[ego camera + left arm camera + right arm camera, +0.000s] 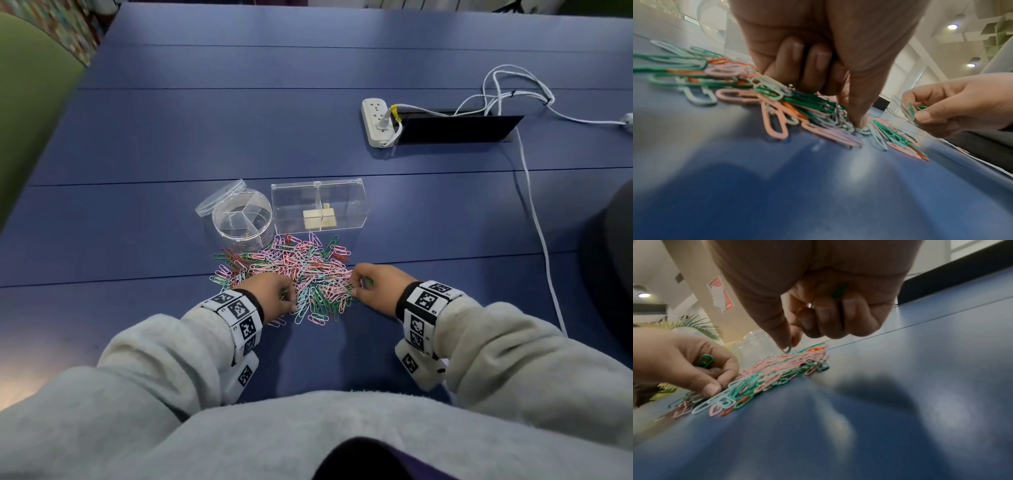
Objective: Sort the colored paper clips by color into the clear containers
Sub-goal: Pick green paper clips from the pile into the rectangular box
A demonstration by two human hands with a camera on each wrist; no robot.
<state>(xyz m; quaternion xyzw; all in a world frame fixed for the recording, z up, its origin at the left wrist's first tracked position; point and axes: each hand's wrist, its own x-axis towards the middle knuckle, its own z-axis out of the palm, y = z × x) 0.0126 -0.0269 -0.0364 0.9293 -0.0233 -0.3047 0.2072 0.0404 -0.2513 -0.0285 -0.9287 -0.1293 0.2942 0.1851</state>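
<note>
I am looking down at a blue worktop [144, 212], my grey sleeves filling the bottom of the frame. At the centre lies a loose pile of paper clips [301, 270] in pink, green, pale blue, lilac and orange-red, spread flat on the worktop. My left hand [272, 291] rests on the lower left edge of the pile, fingers curled under the palm with a few dark green clips [705, 362] tucked inside them, while its thumb presses down on the clips below. My right hand [375, 286] sits at the lower right edge of the pile, its fingers also curled, with a green clip [838, 291] held against the palm and its thumb and forefinger pinching a pale clip [787, 349] just above the heap. Just above the pile, towards the middle of the frame, stand two clear containers side by side: a round divided tub [241, 219] on the left, with its round lid [219, 198] leaning on its upper left rim, and a rectangular clear box [320, 205] on the right, with pale wooden blocks [318, 217] seen through it. In the upper right a white power strip [376, 121] lies beside a dark cable slot, and a white cable [534, 219] runs down the right side.
</note>
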